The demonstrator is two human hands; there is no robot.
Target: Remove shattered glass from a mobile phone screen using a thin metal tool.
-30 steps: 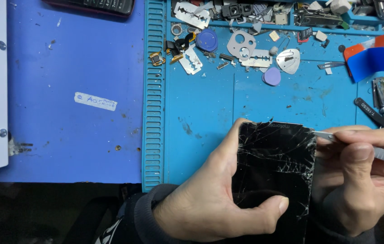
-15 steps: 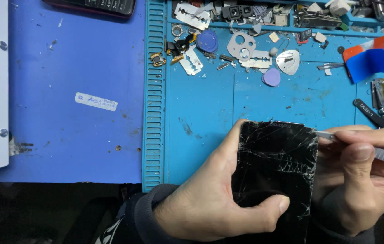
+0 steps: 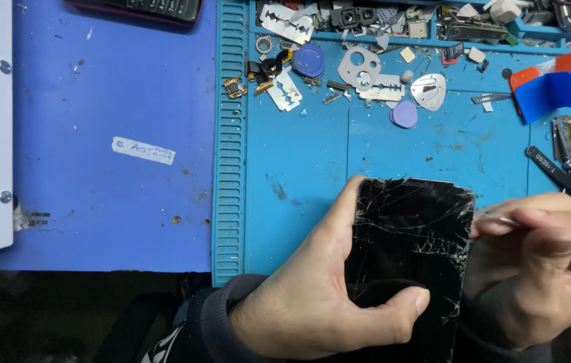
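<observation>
Fingers (image 3: 393, 310) of left hand (image 3: 312, 302) clamping black cracked-glass phone (image 3: 410, 249) over blue bench mat (image 3: 299, 175); right hand (image 3: 541, 269) pinching thin metal tool (image 3: 500, 219) at phone edge. Possible slip, likely cutting skin on splinters.

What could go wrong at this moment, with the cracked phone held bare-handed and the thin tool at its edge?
1. The left hand grips the phone with its thumb lying on shattered glass; slivers might cut it.
2. The right hand presses a thin metal tool at the phone's right edge; a slip could jab the fingers or spread the cracks.
3. Loose razor blades lie among small parts on the blue mat, a hazard when reaching there.
</observation>
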